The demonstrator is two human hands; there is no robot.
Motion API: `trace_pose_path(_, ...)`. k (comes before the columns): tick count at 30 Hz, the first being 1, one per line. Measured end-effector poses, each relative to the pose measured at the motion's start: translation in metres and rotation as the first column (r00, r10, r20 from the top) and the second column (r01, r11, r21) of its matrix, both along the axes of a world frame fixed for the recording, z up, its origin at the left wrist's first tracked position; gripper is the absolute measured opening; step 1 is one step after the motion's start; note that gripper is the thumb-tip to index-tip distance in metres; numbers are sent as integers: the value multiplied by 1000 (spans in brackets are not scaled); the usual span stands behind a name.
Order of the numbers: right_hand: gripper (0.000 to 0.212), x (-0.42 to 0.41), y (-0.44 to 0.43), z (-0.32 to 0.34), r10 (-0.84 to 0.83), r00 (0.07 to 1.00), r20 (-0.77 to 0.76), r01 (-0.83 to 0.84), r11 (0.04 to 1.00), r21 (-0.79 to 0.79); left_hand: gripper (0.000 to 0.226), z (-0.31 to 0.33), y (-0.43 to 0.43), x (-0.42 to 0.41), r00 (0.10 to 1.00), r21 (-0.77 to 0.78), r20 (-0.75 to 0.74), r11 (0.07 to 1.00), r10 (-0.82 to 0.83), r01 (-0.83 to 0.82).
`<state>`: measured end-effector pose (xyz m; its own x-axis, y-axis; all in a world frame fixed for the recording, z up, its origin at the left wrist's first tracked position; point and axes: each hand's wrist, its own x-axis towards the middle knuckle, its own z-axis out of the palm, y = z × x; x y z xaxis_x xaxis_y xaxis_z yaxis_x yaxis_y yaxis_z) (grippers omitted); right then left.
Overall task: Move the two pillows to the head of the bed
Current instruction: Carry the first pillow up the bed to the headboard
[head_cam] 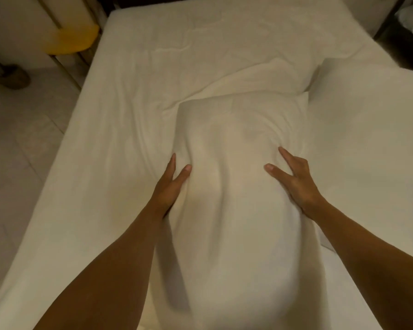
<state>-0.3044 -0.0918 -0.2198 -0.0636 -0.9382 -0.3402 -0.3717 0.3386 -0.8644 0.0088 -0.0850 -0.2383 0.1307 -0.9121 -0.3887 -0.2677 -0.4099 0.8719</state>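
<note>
- head view: the left hand (171, 186) and right hand (293, 181) clamp the near pillow (234, 186) from either side, fingers spread and pressing into its flanks.
- step, as i judge it: the first pillow is gripped, not yet at the head of the bed (153, 79).
- its long axis runs from between the hands forward, far end pointing at the headboard end.
- next calls for carrying it forward and turning it crosswise; the second pillow (372, 129) waits beyond the right hand.

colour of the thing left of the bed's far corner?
Yellow, on the object beside the bed; too blurred to identify. Head view only.
</note>
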Motion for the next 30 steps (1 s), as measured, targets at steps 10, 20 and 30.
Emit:
trace_pose_path(10, 89, 10, 12, -19, 63, 946, -317, -83, 995, -50, 94, -7, 11, 14, 1000, 52, 13, 998, 27, -28)
trace_pose_path(20, 68, 14, 1, -3, -28, 987, 160, 44, 995, -95, 83, -11, 10, 5, 994, 42, -67, 996, 86, -83)
trace_pose_path(30, 76, 43, 10, 9, 198, 971, -136, -228, 938, -262, 83, 24, 18, -19, 964, -192, 182, 955, -192, 227)
